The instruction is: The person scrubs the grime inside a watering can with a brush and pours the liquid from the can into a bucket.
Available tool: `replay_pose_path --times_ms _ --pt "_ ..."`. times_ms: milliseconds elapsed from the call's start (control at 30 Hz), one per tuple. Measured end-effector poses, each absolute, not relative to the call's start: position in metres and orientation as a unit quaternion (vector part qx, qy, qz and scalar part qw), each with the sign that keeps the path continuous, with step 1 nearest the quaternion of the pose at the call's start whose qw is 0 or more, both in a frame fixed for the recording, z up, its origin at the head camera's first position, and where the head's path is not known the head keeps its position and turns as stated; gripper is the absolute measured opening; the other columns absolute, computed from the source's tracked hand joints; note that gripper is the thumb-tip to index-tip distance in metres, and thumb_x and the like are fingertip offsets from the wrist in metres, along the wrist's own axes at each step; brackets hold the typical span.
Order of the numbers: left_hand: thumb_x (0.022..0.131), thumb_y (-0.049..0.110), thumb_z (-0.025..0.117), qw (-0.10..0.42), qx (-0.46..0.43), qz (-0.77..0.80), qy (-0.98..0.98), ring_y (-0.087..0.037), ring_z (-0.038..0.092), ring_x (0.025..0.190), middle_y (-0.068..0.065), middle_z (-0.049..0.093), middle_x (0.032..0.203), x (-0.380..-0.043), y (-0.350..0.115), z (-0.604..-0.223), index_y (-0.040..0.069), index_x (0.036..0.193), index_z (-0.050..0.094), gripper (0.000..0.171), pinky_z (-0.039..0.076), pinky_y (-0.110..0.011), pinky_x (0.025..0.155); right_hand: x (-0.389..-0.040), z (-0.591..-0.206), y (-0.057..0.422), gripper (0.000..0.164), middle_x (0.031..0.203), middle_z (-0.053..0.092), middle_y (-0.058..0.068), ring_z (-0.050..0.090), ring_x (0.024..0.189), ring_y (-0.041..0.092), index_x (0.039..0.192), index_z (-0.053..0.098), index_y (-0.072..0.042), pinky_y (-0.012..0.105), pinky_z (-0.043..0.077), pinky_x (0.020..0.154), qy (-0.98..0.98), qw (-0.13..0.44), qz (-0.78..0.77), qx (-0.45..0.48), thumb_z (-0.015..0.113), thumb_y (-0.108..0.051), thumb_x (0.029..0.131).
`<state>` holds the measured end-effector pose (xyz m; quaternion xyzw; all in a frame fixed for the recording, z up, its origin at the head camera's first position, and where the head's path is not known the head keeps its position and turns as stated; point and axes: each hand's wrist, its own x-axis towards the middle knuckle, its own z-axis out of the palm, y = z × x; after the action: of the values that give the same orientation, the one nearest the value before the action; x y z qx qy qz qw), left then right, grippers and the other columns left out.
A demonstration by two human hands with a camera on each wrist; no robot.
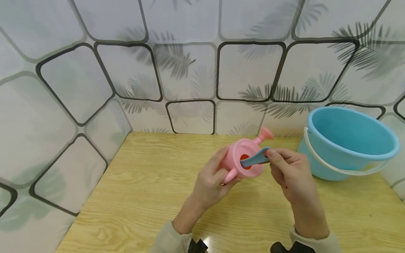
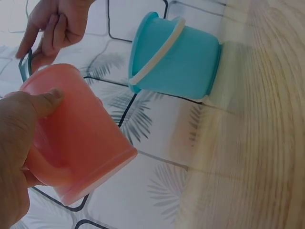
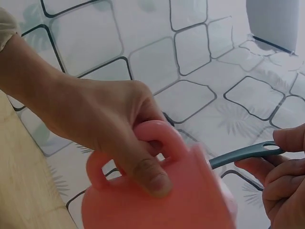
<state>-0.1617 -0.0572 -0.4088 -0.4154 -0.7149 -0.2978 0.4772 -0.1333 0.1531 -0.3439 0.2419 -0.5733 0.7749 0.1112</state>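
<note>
Indoors, kind unclear, patterned walls [image 1: 246,70], table [image 1: 142,189]

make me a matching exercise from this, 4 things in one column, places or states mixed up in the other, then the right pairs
Things:
1. can
2. bucket
3. blue tool
4. right hand

Places and states:
a. pinches the outer end of a tool
b. pink, held by the left hand
c. one end angled into a pink opening
d. stands on the right side of the table

Pairs: 1-b, 2-d, 3-c, 4-a
</note>
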Motion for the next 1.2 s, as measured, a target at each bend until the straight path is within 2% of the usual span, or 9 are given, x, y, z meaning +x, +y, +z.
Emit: replay_pose_path --times_ms 100,167,333,433,600,700,833,1067,1200 --pt "0.082 0.027 0.084 0.480 -0.418 -0.297 -0.712 -0.040 0.063 0.116 -0.030 0.059 0.128 -0.161 -0.055 -0.409 0.007 0.066 0.055 0.038 0.053 -0.038 0.096 -0.135 -0.344 0.146 0.031 0.049 0.051 -0.001 0.015 0.035 0.016 0.094 0.076 -0.001 0.026 0.010 0.031 -0.586 0.093 0.769 0.238 0.047 0.007 0.100" --pt "0.082 0.027 0.084 0.479 -0.417 -0.300 -0.712 -0.040 0.063 0.116 -0.030 0.059 0.128 -0.160 -0.056 -0.409 0.007 0.065 0.055 0.039 0.054 -0.037 0.095 -0.135 -0.343 0.143 0.030 0.049 0.052 -0.001 0.015 0.034 0.017 0.092 0.077 -0.002 0.027 0.010 0.031 -0.593 0.089 0.766 0.229 0.049 0.007 0.100" --pt "0.081 0.027 0.084 0.474 -0.411 -0.304 -0.717 -0.040 0.062 0.116 -0.031 0.059 0.128 -0.161 -0.059 -0.408 0.008 0.064 0.050 0.043 0.053 -0.039 0.096 -0.131 -0.341 0.149 0.031 0.045 0.026 0.003 0.014 0.034 0.016 0.094 0.076 -0.002 0.024 0.008 0.031 -0.577 0.117 0.774 0.235 0.047 0.009 0.100" --pt "0.082 0.027 0.084 0.476 -0.412 -0.300 -0.716 -0.041 0.063 0.116 -0.030 0.059 0.128 -0.162 -0.060 -0.408 0.008 0.064 0.050 0.042 0.052 -0.041 0.097 -0.129 -0.341 0.148 0.032 0.045 0.025 0.004 0.014 0.034 0.016 0.095 0.076 -0.002 0.024 0.009 0.030 -0.574 0.117 0.774 0.241 0.047 0.010 0.100" --pt "0.085 0.029 0.080 0.491 -0.418 -0.297 -0.704 -0.040 0.063 0.115 -0.031 0.060 0.127 -0.162 -0.058 -0.407 0.008 0.064 0.053 0.040 0.053 -0.040 0.096 -0.128 -0.342 0.137 0.024 0.044 0.026 0.003 0.014 0.035 0.016 0.091 0.076 0.002 0.027 0.010 0.032 -0.616 0.111 0.751 0.209 0.053 0.008 0.098" --pt "0.087 0.030 0.078 0.492 -0.413 -0.298 -0.706 -0.040 0.063 0.115 -0.031 0.059 0.127 -0.162 -0.058 -0.406 0.008 0.063 0.051 0.042 0.054 -0.039 0.095 -0.126 -0.342 0.137 0.022 0.045 0.025 0.002 0.013 0.035 0.015 0.092 0.075 0.005 0.025 0.008 0.031 -0.611 0.130 0.753 0.208 0.053 0.009 0.097" --pt "0.085 0.029 0.081 0.487 -0.407 -0.295 -0.714 -0.040 0.063 0.115 -0.030 0.060 0.127 -0.162 -0.060 -0.406 0.008 0.062 0.050 0.043 0.054 -0.039 0.095 -0.124 -0.341 0.143 0.027 0.044 0.024 0.003 0.012 0.035 0.014 0.094 0.075 0.003 0.022 0.007 0.031 -0.582 0.145 0.768 0.224 0.050 0.012 0.097" --pt "0.086 0.029 0.080 0.488 -0.420 -0.294 -0.706 -0.041 0.063 0.116 -0.032 0.059 0.128 -0.160 -0.058 -0.405 0.007 0.065 0.054 0.040 0.053 -0.038 0.096 -0.127 -0.344 0.135 0.022 0.045 0.025 0.002 0.012 0.036 0.015 0.093 0.075 0.006 0.026 0.010 0.032 -0.621 0.127 0.742 0.219 0.054 0.011 0.096" --pt "0.085 0.029 0.081 0.485 -0.410 -0.298 -0.713 -0.040 0.062 0.117 -0.031 0.059 0.128 -0.160 -0.059 -0.405 0.008 0.063 0.052 0.041 0.053 -0.038 0.097 -0.126 -0.342 0.141 0.025 0.045 0.025 0.002 0.012 0.036 0.014 0.094 0.075 0.004 0.024 0.008 0.031 -0.594 0.136 0.760 0.226 0.052 0.011 0.097"
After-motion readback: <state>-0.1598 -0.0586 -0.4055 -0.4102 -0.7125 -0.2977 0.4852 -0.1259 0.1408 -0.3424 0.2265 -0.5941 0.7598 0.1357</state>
